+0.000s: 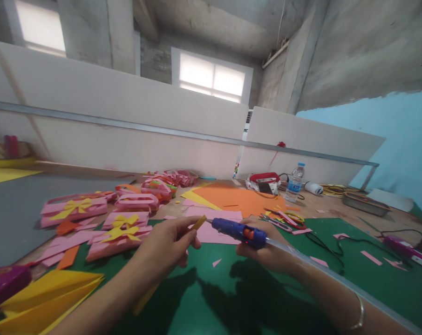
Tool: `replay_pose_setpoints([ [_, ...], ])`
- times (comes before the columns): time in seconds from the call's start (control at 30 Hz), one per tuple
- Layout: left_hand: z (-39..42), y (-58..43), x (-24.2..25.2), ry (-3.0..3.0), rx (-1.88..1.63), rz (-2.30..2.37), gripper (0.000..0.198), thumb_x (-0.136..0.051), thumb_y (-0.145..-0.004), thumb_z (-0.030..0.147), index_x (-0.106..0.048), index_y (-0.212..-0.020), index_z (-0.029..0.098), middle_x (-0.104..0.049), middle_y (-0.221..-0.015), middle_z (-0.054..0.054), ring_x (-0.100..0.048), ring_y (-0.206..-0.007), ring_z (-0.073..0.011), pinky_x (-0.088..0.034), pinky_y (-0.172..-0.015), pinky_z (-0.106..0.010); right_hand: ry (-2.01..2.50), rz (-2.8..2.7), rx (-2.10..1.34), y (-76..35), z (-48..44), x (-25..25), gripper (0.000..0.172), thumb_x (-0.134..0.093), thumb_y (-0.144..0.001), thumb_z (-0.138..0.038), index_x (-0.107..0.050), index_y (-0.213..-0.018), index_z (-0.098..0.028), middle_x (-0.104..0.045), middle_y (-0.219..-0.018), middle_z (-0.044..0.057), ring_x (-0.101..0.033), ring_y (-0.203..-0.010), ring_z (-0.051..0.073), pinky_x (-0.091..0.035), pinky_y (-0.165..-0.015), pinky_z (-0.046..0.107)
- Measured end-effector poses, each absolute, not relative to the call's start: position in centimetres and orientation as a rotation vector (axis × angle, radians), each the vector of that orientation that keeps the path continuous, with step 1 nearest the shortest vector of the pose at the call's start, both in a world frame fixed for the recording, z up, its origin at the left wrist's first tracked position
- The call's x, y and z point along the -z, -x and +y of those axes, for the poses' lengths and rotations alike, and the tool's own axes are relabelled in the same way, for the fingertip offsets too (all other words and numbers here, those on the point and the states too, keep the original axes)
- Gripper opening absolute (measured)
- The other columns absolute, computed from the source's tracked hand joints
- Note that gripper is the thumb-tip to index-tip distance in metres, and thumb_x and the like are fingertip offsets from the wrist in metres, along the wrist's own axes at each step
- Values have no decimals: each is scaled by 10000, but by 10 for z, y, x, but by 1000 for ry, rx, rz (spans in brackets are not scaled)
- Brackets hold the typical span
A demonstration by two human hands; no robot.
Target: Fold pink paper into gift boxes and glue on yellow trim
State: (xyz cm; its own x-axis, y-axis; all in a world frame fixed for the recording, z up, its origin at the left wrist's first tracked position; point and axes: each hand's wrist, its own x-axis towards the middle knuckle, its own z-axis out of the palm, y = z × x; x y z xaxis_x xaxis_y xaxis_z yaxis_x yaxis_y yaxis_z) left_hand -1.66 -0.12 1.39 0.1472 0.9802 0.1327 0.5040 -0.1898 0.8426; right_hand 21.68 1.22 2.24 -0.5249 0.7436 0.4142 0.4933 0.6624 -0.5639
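My right hand (267, 253) is wrapped round a blue glue gun (239, 231) with an orange trigger, its nozzle pointing left; a clear glue stick sticks out behind it. My left hand (169, 242) pinches a small yellow paper piece (199, 222) right at the gun's nozzle. Both hands hover over a green cutting mat (211, 298). A pink paper sheet (214, 228) lies just beyond them.
Pink paper boxes with yellow bows (123, 223) are piled at the left. Orange sheets (239, 197), scissors (275, 222), a water bottle (295, 182), a metal tray (366, 203) and a black cable (336, 246) lie beyond and to the right. Yellow folded paper (43, 298) sits near left.
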Motion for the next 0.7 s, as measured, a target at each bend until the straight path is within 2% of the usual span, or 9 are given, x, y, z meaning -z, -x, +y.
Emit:
replay_pose_setpoints([
  [0.17, -2, 15, -16, -1763, -914, 1416, 421, -470, -796, 398, -545, -1153, 186, -667, -707, 7, -532, -395, -98, -415, -431, -232, 889, -2220, -490, -217, 12, -21, 167, -663, -724, -313, -587, -751, -167, -610, -794, 28, -554, -702, 151, -415, -636, 265],
  [0.43, -7, 14, -25, -1706, -970, 1466, 380, -500, -773, 358, -568, -1100, 177, -674, -705, 6, -491, -354, -72, -344, -370, -192, 924, -2239, -456, -219, 15, -20, 164, -679, -715, -290, -566, -696, -173, -609, -782, 19, -547, -702, 145, -414, -634, 249],
  [0.7, -5, 14, -25, -1683, -912, 1360, 292, -490, -776, 406, -592, -910, 167, -675, -704, -1, -512, -368, -80, -382, -410, -211, 880, -2254, -412, -216, 11, -24, 206, -663, -730, -342, -568, -678, -167, -601, -782, 30, -542, -700, 143, -409, -634, 251],
])
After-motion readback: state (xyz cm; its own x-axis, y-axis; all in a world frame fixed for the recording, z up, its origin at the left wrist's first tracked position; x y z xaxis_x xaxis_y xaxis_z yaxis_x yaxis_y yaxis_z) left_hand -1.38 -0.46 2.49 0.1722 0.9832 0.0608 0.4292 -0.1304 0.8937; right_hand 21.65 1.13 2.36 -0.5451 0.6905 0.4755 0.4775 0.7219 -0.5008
